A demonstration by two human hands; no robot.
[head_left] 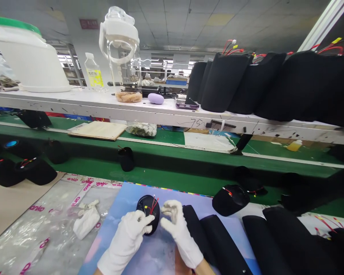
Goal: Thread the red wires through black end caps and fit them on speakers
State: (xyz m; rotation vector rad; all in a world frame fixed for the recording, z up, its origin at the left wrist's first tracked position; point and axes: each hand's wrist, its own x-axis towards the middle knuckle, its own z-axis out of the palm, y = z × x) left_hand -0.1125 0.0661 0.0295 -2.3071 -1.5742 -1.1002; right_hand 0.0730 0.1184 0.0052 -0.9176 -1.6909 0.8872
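A black rounded cylinder (pixel 148 206) with red wires and a small yellow connector at its top stands on a blue printed sheet (pixel 117 214). My left hand (pixel 129 236), in a white glove, is at its near left side, fingers curled over its edge. My right hand (pixel 180 229), also gloved in white, is just right of the cylinder, thumb and fingers apart with nothing seen between them. Long black cylinders (pixel 223 242) lie to the right of my right hand.
Behind the bench runs a green conveyor belt (pixel 166 172) with a small black cylinder (pixel 126 158) on it. Above is a white shelf (pixel 160 112) holding a clear jug (pixel 124 65), a white tub (pixel 31 57) and several black housings (pixel 226 82). A crumpled white glove (pixel 87 221) lies left.
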